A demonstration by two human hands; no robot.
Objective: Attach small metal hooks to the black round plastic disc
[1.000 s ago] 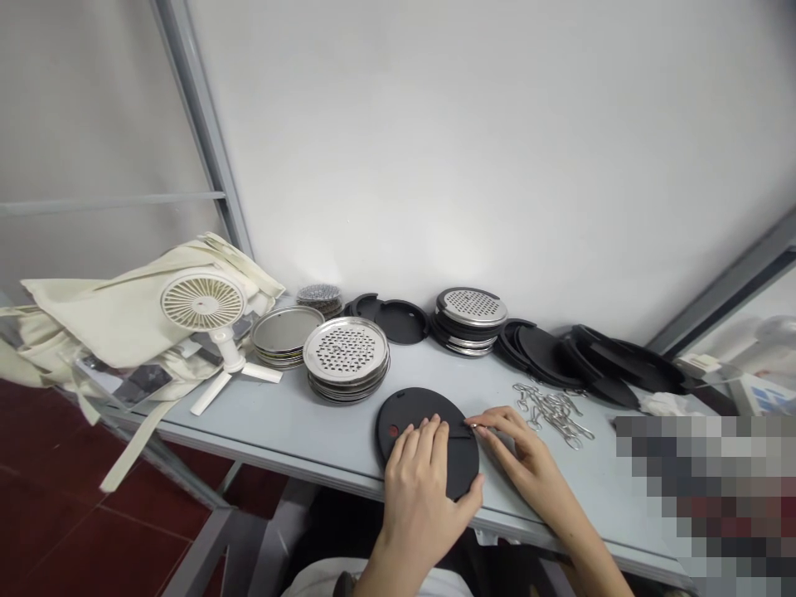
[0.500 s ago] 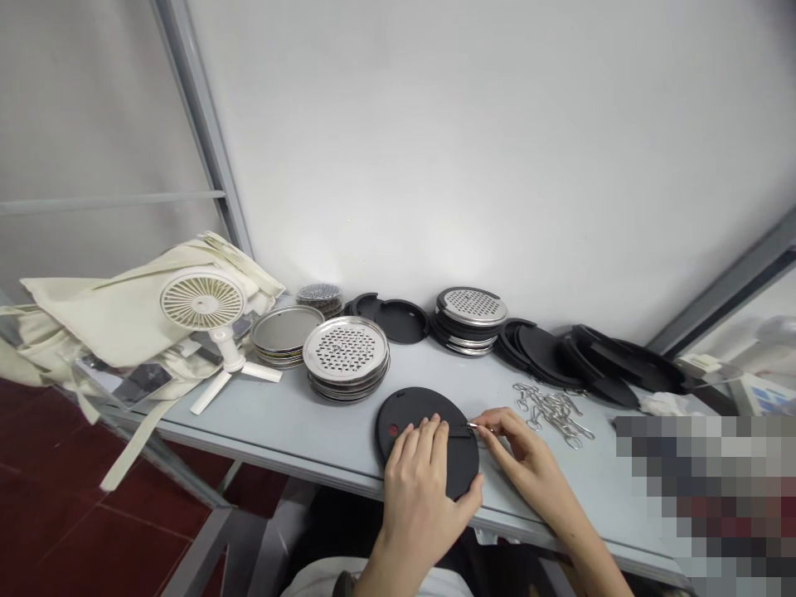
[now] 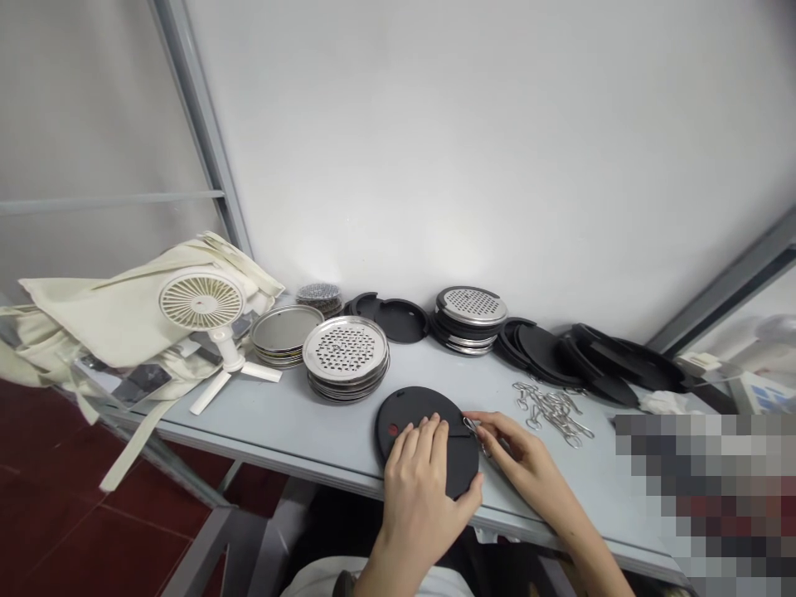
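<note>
A black round disc [image 3: 457, 464] lies near the table's front edge, with a red spot and a slot in its upper face. My left hand [image 3: 416, 481] holds it against the table, fingers close together over the top and thumb at the right rim. At the disc's right edge, by the slot, my right hand [image 3: 513, 448] pinches a small metal wire clip [image 3: 469, 425] between thumb and fingers. More wire clips [image 3: 550, 410] lie in a loose pile beyond that hand.
Stacked perforated metal grater discs [image 3: 345, 348] and plain metal discs [image 3: 286, 327] stand left of centre. Behind are a mixed stack of graters and black discs [image 3: 471, 308] and more black discs [image 3: 547, 352]. A white fan [image 3: 202, 300] and cream cloth bag [image 3: 124, 307] occupy the left.
My right hand has turned the wire clip, so its loop now shows beside the slot. The left hand and the black disc stay in place.
</note>
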